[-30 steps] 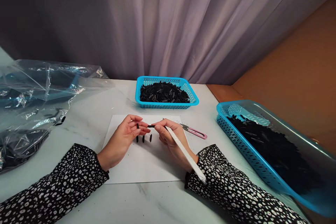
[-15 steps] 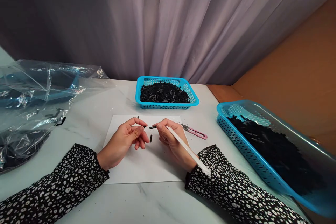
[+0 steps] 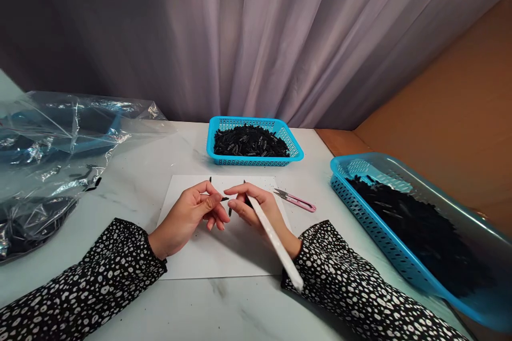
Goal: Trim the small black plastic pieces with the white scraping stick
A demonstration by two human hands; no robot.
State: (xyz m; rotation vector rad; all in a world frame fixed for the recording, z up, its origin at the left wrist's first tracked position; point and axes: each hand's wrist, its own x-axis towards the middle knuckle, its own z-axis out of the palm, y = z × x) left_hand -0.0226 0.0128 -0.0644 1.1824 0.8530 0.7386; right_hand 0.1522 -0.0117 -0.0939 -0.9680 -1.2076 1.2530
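My left hand (image 3: 192, 217) pinches a small black piece (image 3: 225, 199) between thumb and forefinger, its end sticking out to the right. My right hand (image 3: 262, 213) holds a slim white-handled tool (image 3: 276, 242) that slants back across the hand toward the wrist; its far end is mostly hidden by the fingers. The thumb and forefinger of that hand are parted, close to the black piece. Below both hands lies a white sheet (image 3: 224, 261). Another small black piece (image 3: 230, 212) is on the sheet between the hands, and one more (image 3: 210, 179) near its back edge.
A blue basket (image 3: 256, 161) of black pieces stands at the back. Pink-handled thread snips (image 3: 296, 200) lie right of my right hand. A larger blue basket (image 3: 360, 229) with black pieces is at the right, a clear plastic bag (image 3: 76, 144) at the left.
My right hand's fingertips have moved left and parted; the black piece they pinched no longer shows there. The white handle has swung to a steeper slant. My left hand has hardly moved.
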